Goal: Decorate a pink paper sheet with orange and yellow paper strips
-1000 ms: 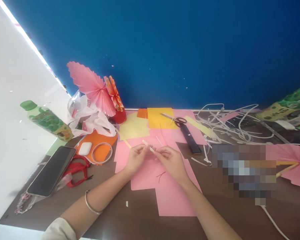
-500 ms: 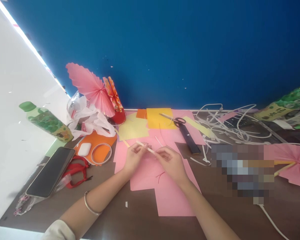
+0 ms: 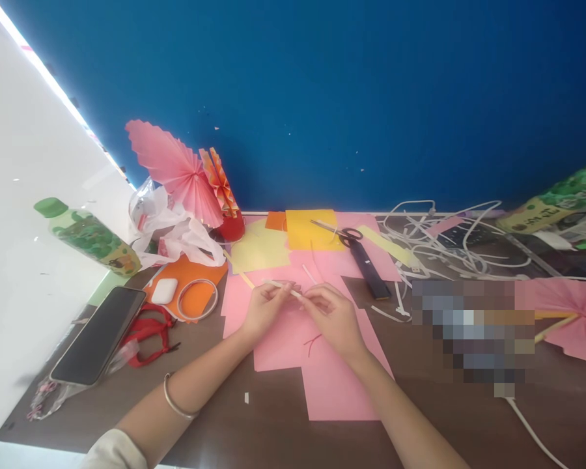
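Between my two hands runs a thin pale strip (image 3: 295, 294), narrow like folded paper or a stick; I cannot tell which. My left hand (image 3: 268, 306) pinches it between thumb and fingers, and its far end points up to the left. The fingertips of my right hand (image 3: 333, 319) close on its other end. Both hands are just above pink paper sheets (image 3: 283, 348) spread on the table. A thin dark red string (image 3: 312, 344) lies on the pink paper below the hands. Beyond them are a yellow sheet (image 3: 312, 229) and black-handled scissors (image 3: 350, 238).
On the left are a phone (image 3: 99, 335), red ribbon (image 3: 149, 335), a tape roll (image 3: 198, 299), a white case (image 3: 165, 291) and a green-capped bottle (image 3: 90, 238). Pink folded paper fans (image 3: 176, 169) stand behind. Tangled white cables (image 3: 449, 244) and a black box cutter (image 3: 368, 270) lie right.
The pale strip has tilted and turned slightly in my fingers, showing a thinner edge. Both hands stay in nearly the same place over the pink paper.
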The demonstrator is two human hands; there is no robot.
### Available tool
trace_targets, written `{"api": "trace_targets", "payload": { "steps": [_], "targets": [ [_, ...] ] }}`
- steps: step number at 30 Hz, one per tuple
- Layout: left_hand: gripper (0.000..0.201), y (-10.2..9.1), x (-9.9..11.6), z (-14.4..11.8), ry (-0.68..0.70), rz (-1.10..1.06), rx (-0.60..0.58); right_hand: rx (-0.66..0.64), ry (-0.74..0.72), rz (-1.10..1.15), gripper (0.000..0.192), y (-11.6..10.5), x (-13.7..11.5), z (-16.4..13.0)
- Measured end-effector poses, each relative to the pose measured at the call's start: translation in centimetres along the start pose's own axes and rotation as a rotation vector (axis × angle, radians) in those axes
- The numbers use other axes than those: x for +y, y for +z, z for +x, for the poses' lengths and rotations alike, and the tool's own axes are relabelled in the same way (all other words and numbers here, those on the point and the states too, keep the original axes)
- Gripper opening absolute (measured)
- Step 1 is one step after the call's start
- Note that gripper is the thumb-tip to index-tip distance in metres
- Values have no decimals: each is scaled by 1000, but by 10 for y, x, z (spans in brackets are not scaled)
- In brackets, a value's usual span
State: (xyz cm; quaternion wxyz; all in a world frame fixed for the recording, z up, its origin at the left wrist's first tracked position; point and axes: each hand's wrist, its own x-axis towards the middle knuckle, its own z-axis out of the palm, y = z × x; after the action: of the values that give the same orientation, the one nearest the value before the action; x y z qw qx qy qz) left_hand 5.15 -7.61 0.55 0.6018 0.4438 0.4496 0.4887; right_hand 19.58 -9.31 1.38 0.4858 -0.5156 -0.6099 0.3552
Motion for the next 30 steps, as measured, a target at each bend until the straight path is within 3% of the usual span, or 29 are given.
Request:
{"api": "trace_targets", "payload": {
  "steps": [10, 22, 30],
  "targets": [
    [36, 1, 1, -1, -13, -63, -15, 3, -33, -62, 23, 0, 8, 0],
    [38, -2, -5, 2, -52, -163, -17, 88, -272, -320, 13, 1, 1, -3],
    [29, -1, 0, -2, 16, 33, -97, 95, -358, -324, 12, 1, 1, -4]
  ]
}}
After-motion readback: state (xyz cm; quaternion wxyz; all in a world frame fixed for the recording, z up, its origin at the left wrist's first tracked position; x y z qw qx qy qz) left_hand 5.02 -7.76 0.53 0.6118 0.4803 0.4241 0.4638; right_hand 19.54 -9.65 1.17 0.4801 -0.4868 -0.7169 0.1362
